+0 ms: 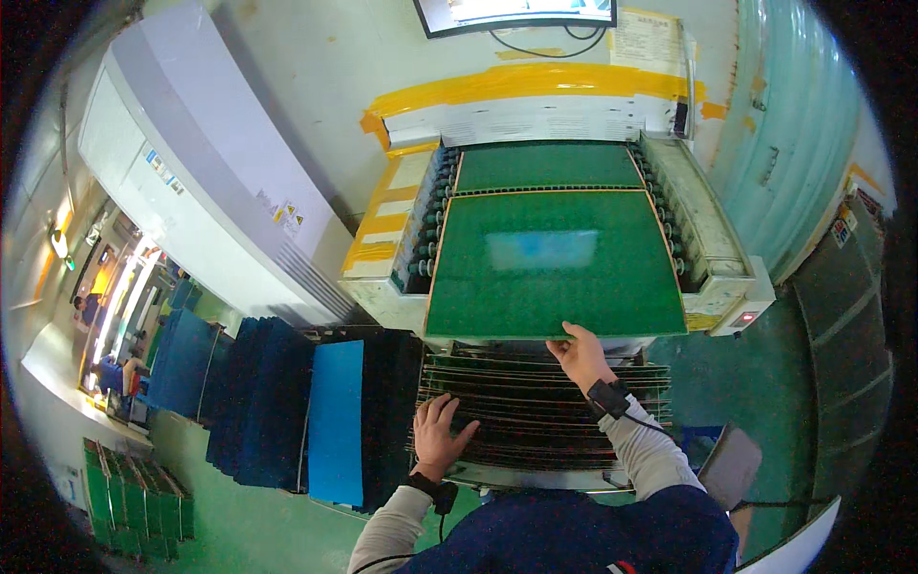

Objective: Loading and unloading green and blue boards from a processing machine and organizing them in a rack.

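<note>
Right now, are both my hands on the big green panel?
No, only your right hand is at the edge of the green panel; your left hand is over the racked boards.

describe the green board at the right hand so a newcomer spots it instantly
Start at the big pale conveyor straight ahead. On it, take the near green board, with the right hand at its front edge. Unlike the far green board behind it, this one shows a bluish-white reflection.

Left hand (442,437): palm down, thumb splayed | Right hand (579,356): farther forward, fingers bent
</note>
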Demonstrator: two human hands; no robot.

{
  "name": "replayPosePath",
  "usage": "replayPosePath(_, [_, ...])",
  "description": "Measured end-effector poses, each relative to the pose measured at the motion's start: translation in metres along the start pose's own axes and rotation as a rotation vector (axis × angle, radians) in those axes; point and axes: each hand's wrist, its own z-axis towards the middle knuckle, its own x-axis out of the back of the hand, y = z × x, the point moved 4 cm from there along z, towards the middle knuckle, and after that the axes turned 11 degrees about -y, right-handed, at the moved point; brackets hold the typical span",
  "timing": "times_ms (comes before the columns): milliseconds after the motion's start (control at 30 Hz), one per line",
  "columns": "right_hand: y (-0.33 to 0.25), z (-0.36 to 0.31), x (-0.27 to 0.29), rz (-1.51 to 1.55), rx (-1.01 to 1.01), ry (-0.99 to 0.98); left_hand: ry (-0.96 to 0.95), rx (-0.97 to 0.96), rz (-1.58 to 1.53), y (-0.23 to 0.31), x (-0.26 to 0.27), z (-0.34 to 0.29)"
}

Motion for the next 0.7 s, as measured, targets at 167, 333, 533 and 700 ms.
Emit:
replayPosePath(167, [-0.001, 0.006, 0.003, -0.018, 0.001, 0.001, 0.011, -0.004, 0.014, 0.002, 0.003, 0.0])
replayPosePath(333, [-0.005, 0.009, -0.002, -0.012, 0.005, 0.008, 0.008, -0.004, -0.001, -0.001, -0.001, -0.001])
replayPosePath(533, [-0.008, 0.018, 0.004, -0.028, 0.012, -0.035, 0.021, -0.012, -0.024, 0.001, 0.002, -0.001])
replayPosePath(700, [-0.011, 0.021, 0.001, -0.047, 0.011, -0.004, 0.017, -0.003, -0.006, 0.001, 0.004, -0.001])
